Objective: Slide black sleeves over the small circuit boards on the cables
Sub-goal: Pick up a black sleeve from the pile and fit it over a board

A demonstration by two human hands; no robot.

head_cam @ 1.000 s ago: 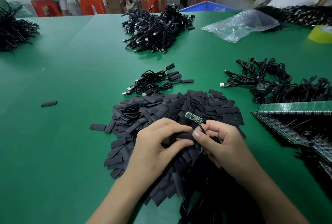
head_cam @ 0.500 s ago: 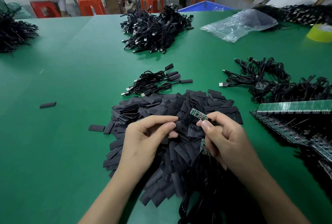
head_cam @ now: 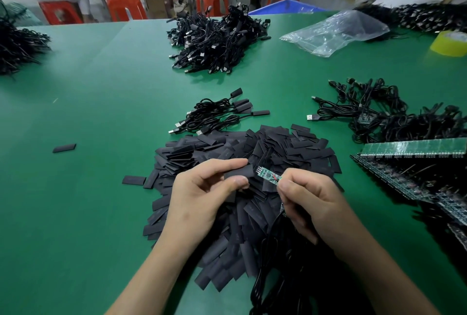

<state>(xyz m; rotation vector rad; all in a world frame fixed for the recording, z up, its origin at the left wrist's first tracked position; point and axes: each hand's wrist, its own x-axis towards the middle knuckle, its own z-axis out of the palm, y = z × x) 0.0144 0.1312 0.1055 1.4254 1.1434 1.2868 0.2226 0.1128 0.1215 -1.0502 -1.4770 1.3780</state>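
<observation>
Head view, left hand pinching sleeve, mouth beside board

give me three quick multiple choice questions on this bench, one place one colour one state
1. Where is the yellow tape roll?
A. at the far right of the table
B. on the sleeve pile
C. beside the left forearm

2. What colour is the circuit board pinched by the right hand?
A. white
B. green
C. orange

3. The black sleeve pinched by the left hand is:
A. fully over the board
B. lying flat on the table
C. not yet over the board

Answers:
1 A, it sits at the green table's right edge.
2 B, its face is green.
3 C, the board shows bare next to the sleeve's end.
</observation>
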